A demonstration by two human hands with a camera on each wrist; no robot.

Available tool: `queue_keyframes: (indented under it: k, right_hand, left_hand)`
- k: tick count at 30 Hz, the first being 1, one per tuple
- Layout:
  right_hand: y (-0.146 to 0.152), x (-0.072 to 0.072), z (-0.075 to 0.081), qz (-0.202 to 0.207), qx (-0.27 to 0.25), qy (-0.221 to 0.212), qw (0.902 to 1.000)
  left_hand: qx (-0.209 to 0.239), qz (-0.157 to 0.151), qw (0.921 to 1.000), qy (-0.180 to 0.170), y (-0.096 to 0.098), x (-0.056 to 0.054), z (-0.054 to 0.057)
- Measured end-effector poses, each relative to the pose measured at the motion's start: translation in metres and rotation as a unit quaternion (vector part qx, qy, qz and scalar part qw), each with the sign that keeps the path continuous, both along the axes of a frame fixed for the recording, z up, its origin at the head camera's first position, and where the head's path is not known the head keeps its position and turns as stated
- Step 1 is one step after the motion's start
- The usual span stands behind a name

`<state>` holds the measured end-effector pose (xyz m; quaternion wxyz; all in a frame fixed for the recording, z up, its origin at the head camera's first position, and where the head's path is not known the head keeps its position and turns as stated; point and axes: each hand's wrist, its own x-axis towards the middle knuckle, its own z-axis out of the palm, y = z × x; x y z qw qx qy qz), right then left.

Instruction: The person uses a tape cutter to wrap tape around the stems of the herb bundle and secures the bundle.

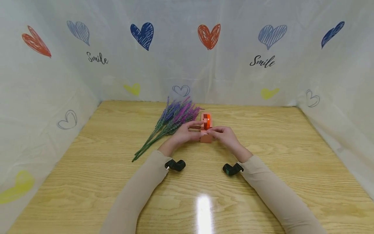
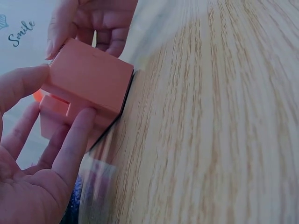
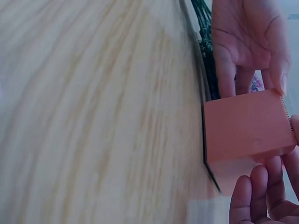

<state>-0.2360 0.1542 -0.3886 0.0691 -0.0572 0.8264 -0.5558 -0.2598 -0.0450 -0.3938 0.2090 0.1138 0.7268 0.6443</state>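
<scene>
A salmon-pink tape dispenser [image 1: 206,139] with an orange-red tape roll [image 1: 208,121] stands on the table. My left hand [image 1: 184,133] is at its left side. In the left wrist view, the nearly straight fingers of that hand touch the dispenser's side [image 2: 88,70], and the thumb rests at the upper corner by the cutter. From the right, my right hand [image 1: 226,137] reaches the toothed cutter [image 3: 288,111] and pinches with thumb and forefinger there, apparently at the tape's end. The tape between those fingertips is too small to make out.
Purple and violet lavender stems [image 1: 172,120] lie just left of the dispenser, partly behind my left hand. The wooden table [image 1: 263,195] meets a pale curtain [image 1: 181,65] printed with hearts at its back and sides.
</scene>
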Motion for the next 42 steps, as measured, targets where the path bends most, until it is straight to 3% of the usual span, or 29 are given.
queue_keyframes:
  k: [10,18,29,42]
  right_hand:
    - [-0.006,0.000,0.002,-0.036,0.007,0.028,0.9989]
    - [-0.006,-0.001,0.010,-0.051,-0.006,0.024,0.9984]
    - [-0.002,0.001,0.022,-0.040,0.003,0.010,0.9992]
    - [-0.003,0.018,0.024,-0.025,0.012,0.006,0.9996]
  left_hand:
    - [0.017,-0.001,0.9998,-0.005,0.001,0.000,0.000]
    - [0.016,0.003,0.9999,-0.005,0.000,0.000,0.000]
    - [0.009,0.001,1.0000,0.003,0.001,0.001,0.000]
    - [0.020,0.008,0.9998,-0.003,0.001,0.005,0.004]
